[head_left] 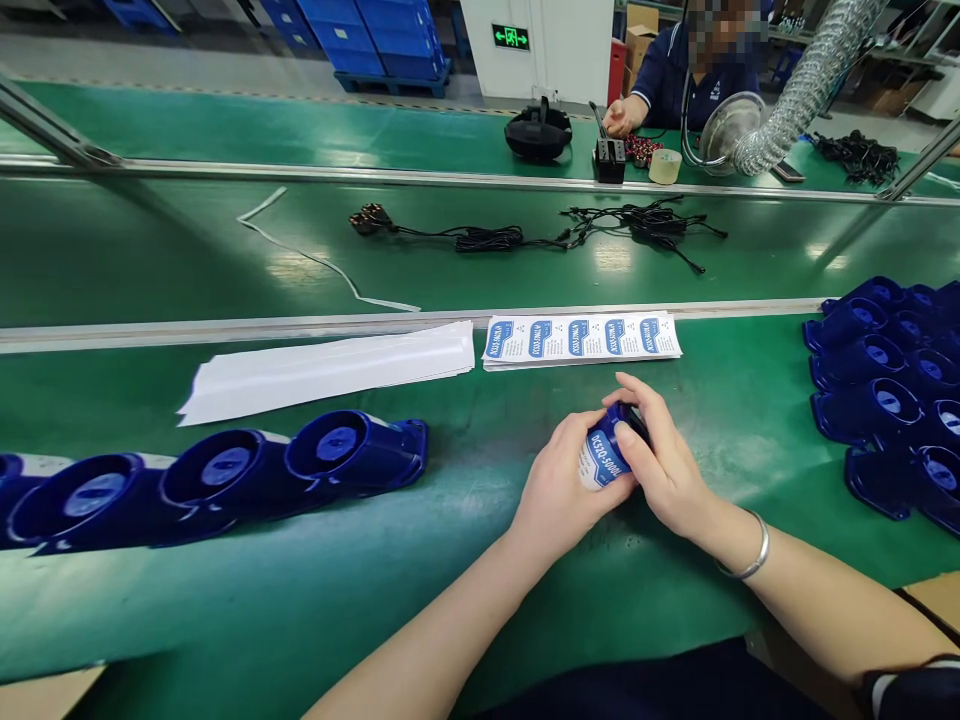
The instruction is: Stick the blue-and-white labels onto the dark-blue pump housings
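My left hand (559, 490) and my right hand (660, 460) are both wrapped round a blue plastic housing (609, 445) on the green bench in front of me. A white and blue label on its side shows between my fingers. A silver bangle sits on my right wrist. Just beyond my hands lies a strip of printed labels (581, 338). To the left, a row of blue housings (217, 475) lies on its side, some with white labels showing.
A stack of white backing sheets (330, 368) lies left of the labels. A pile of blue housings (892, 385) fills the right edge. Black cables (637, 225) lie on the belt beyond a metal rail. Across the line a person (675, 75) works beside a flexible duct (810, 75).
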{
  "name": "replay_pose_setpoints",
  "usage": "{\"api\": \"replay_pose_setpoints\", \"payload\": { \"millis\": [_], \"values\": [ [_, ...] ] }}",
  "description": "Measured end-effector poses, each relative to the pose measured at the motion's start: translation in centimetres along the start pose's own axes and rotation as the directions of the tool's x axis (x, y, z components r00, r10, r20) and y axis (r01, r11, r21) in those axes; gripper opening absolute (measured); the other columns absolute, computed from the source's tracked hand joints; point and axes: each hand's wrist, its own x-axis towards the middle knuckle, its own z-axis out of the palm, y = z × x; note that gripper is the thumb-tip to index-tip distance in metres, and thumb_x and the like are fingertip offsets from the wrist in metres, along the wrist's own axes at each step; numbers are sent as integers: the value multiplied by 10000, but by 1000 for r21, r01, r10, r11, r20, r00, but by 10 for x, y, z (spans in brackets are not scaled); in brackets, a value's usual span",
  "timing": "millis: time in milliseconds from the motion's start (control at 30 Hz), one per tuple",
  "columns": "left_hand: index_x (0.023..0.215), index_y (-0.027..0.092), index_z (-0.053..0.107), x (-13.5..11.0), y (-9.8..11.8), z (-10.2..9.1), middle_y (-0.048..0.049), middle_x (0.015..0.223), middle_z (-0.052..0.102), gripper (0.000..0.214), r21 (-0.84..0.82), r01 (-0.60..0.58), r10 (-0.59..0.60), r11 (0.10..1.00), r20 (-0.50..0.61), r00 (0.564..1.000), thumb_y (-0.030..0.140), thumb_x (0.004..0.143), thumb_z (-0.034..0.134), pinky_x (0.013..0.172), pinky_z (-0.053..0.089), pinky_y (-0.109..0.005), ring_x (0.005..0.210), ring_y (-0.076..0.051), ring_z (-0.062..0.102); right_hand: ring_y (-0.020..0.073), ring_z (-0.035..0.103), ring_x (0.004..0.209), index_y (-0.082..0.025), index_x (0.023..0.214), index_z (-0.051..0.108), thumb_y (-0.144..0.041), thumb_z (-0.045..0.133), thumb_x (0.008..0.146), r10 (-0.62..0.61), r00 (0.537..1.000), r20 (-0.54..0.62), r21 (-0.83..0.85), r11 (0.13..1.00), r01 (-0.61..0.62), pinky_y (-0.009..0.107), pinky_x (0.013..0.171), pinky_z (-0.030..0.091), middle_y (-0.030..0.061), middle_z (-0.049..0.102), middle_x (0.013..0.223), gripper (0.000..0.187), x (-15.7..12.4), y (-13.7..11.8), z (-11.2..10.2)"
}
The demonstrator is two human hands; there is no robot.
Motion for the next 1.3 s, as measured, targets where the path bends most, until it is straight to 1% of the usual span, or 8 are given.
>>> {"api": "replay_pose_setpoints", "payload": {
  "millis": [67,200,267,433,700,933,1100,1300],
  "values": [
    [1134,206,597,2,1,-4,-62,1095,661,498,-200,159,-149,967,65,987,387,726,817,889,475,-380,1013,-255,616,258,516,1295,-271,1479,404,-439,458,1056,21,997,73,28,999,-23,489,1135,405,92,563,1364,459,6,2,-6],
    [1159,186,625,5,3,-12,-74,1096,680,489,-598,415,-264,686,327,907,512,819,755,853,486,-330,1015,-233,624,251,565,1265,-254,1400,492,-463,512,1034,3,990,139,69,998,-13,451,1112,442,91,596,1366,422,14,7,-13],
    [1166,184,645,5,2,-13,-81,1119,692,472,-651,464,-265,600,386,884,498,833,759,855,482,-311,1034,-226,626,248,573,1254,-249,1384,508,-457,517,1033,-15,990,140,69,998,5,444,1107,450,91,607,1354,408,14,9,-13],
    [1120,191,691,3,-3,-11,-82,1123,712,394,-715,487,-301,501,384,873,470,850,760,879,483,-307,1056,-223,638,252,581,1237,-246,1343,545,-456,511,1036,-27,990,139,51,999,20,457,1090,464,88,624,1330,374,14,11,-10],
    [1161,177,644,4,4,-16,-88,1124,682,498,-601,489,-273,632,418,867,423,773,837,885,476,-351,1052,-247,624,242,616,1188,-249,1294,594,-482,537,1022,-13,996,90,148,989,-1,417,1051,485,75,657,1282,362,15,13,-12],
    [1293,203,590,4,2,-25,-92,1263,633,637,-532,426,-169,731,464,870,333,733,863,946,453,-358,1121,-246,579,240,630,1160,-237,1345,533,-579,543,995,50,995,84,278,958,-72,413,1038,497,77,666,1202,489,17,18,-13],
    [1418,245,505,5,-1,-35,-97,1268,630,776,-459,373,-68,806,555,829,314,732,861,853,483,-333,1067,-240,604,244,640,1134,-238,1363,509,-619,531,985,44,993,107,348,934,-79,428,1031,501,85,659,1205,537,17,21,-12],
    [1481,267,437,7,1,-37,-129,1508,487,931,-523,345,3,779,553,833,250,671,895,1114,427,-466,1354,-317,503,251,607,1199,-251,1348,544,-622,463,1007,119,992,43,379,917,-127,448,1064,482,88,642,1312,510,15,34,-7]
  ]
}}
